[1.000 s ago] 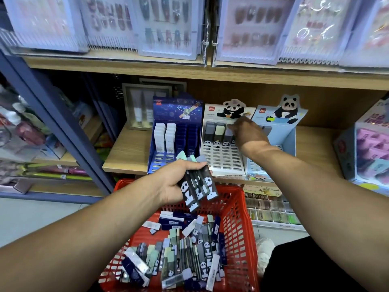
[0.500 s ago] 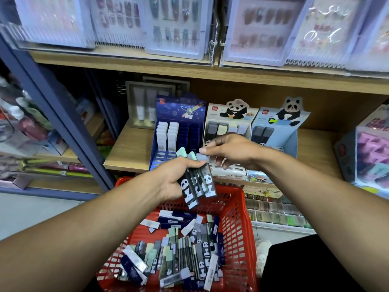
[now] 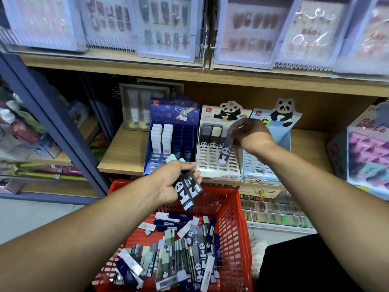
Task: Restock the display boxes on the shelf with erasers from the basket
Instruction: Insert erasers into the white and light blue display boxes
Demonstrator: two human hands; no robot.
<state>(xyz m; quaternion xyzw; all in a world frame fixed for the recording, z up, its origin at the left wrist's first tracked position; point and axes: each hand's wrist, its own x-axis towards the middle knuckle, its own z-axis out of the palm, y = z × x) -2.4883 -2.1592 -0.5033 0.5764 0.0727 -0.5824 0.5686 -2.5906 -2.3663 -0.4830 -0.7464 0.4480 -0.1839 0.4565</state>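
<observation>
Half a second ago the right hand was reaching into the bundle in the left hand; a second ago it was up at the white box setting an eraser in place. Now it has drawn one eraser out and carried it up over the white box again. That means the restocking is running one piece at a time, and the next slot in the top row is, in my judgement, about to be filled.

From the left: the blue box point(image 3: 174, 140) on the shelf point(image 3: 124, 152) holds white erasers in its two left columns and dark ones further right, with bare slots lower down. In front of it the left hand point(image 3: 170, 184) is curled round a bundle of panda erasers point(image 3: 188, 189), thumb across the top, a couple of pale green ends sticking out above the fingers. It hangs just over the back rim of the red basket point(image 3: 229, 207), where the loose erasers point(image 3: 179, 249) lie in a heap.

Next comes the white box point(image 3: 217, 159), with three erasers standing in its top row and the rest of its slots bare. Above it the right hand point(image 3: 250, 133) pinches a single grey eraser point(image 3: 225, 150) near its upper end, so that it hangs down over the slots. Whether its lower tip touches the box I cannot tell. The light blue box point(image 3: 280, 131) stands just beside, partly behind the right wrist.
</observation>
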